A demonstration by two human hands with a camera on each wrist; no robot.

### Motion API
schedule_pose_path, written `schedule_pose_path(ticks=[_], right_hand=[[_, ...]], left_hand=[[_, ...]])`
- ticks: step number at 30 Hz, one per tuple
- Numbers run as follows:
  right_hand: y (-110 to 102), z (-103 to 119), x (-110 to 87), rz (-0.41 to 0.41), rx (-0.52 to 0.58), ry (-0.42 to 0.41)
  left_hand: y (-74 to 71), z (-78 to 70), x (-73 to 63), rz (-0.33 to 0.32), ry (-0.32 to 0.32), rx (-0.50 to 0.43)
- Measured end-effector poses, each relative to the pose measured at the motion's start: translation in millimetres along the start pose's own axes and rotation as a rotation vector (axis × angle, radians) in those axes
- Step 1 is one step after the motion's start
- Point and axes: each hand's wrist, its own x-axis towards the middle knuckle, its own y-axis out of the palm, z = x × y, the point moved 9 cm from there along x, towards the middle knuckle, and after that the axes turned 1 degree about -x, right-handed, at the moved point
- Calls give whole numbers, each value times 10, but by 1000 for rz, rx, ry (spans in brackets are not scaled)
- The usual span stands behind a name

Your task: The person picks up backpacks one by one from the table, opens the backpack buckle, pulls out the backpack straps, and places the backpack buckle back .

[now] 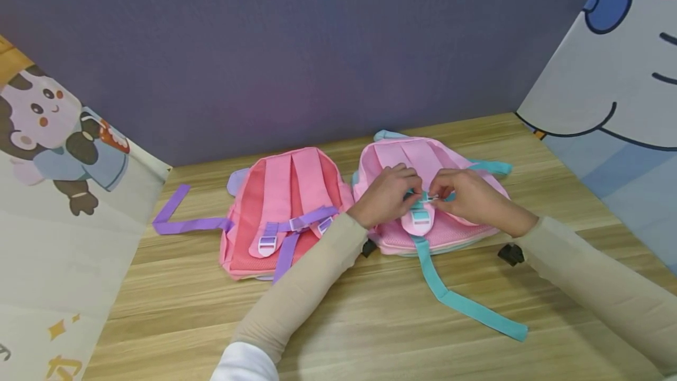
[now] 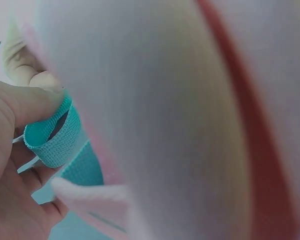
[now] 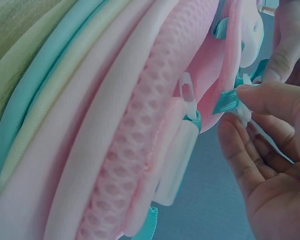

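Note:
A pink backpack [image 1: 409, 154] with teal straps lies on its front, shoulder straps facing up. Over it, my left hand [image 1: 388, 193] pinches a teal strap [image 2: 65, 135], folded into a loop beneath the thumb in the left wrist view. Facing it, my right hand [image 1: 468, 196] grips a small white slide buckle [image 3: 245, 102] between thumb and fingers, with teal webbing running through it. The fingertips of both hands nearly meet. Just below them, a second white buckle [image 1: 421, 221] sits on a pink tab, and a long teal strap end [image 1: 476, 310] trails onto the table.
To the left lies a coral-pink backpack [image 1: 270, 187] with purple straps, one purple strap end [image 1: 190, 226] stretched across the wooden table [image 1: 185, 304]. Black clips [image 1: 511, 254] show near the right sleeve. A dark partition [image 1: 264, 57] stands behind, and printed panels flank the table.

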Motion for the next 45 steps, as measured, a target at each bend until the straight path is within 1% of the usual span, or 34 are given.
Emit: schedule_pose_path(ticks=[7,16,27,36,41,45], right_hand=[[-7,1,-12,-6,-4,-2],[-1,-25,-24,10,4,33],[-12,-36,-28,4,2,26],[-19,-32,-17,7,-5,16],[-17,-4,-3,7,-5,0],[-11,11,14,10,-1,0]], left_hand=[[12,-1,6,16,-10,5],[-3,18,11,19,-26,3],[-53,2,6,-3,-17,-5],[-45,50,-2,10,-57,-34],[-12,52,-2,33,-68,-36],[-4,42,1,28,-62,-25]])
